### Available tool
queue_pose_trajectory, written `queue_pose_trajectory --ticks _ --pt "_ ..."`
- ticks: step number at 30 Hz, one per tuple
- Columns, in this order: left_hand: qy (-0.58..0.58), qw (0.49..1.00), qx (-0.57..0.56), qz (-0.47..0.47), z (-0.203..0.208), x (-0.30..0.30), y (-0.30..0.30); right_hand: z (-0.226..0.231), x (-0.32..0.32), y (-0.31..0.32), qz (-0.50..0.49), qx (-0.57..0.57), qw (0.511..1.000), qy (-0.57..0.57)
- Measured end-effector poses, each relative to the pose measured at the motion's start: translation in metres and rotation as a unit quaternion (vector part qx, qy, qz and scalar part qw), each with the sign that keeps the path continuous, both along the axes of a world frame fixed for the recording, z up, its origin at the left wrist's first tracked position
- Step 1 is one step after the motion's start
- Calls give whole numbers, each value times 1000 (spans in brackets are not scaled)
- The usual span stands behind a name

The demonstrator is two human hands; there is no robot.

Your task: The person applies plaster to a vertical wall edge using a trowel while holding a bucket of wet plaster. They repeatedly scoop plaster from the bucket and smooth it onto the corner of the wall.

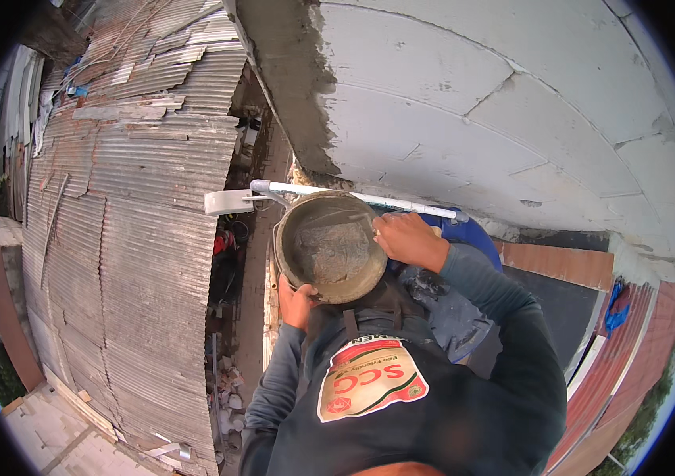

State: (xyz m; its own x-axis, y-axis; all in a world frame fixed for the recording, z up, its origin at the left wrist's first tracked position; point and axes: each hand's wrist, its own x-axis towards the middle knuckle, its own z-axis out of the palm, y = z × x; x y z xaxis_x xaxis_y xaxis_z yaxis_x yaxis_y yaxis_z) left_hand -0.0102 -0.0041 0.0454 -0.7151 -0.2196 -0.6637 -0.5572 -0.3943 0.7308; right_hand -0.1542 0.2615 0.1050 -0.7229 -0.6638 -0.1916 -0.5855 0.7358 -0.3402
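A round, mortar-stained bucket (280, 252) is in front of my body, tilted so that its inside shows. Wet grey mortar (332, 252) lies in it. My left hand (298, 305) grips the bucket's near left edge, thumb at the rim and fingers underneath. At the right rim, my right hand (409, 239) is closed around a trowel, whose tan handle end (436, 232) pokes out behind the fist. The trowel's grey blade seems to reach into the bucket, hard to tell from the mortar.
A white pipe (369, 198) runs just beyond the bucket, with a blue drum (472, 236) at right. Ahead rises a pale block wall (432, 95) with a wet mortar strip (286, 79). A corrugated roof (139, 230) spreads below left, beside a deep narrow gap (251, 230).
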Motion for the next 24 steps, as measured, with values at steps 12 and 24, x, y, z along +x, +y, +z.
queue_pose_trajectory --ticks 12,24 --pt "27 987 -149 -63 -33 4 1 -15 -16 -24 69 37 993 84" --pt "87 962 -255 -35 -30 12 9 -16 -1 -8 -81 -60 857 -506"
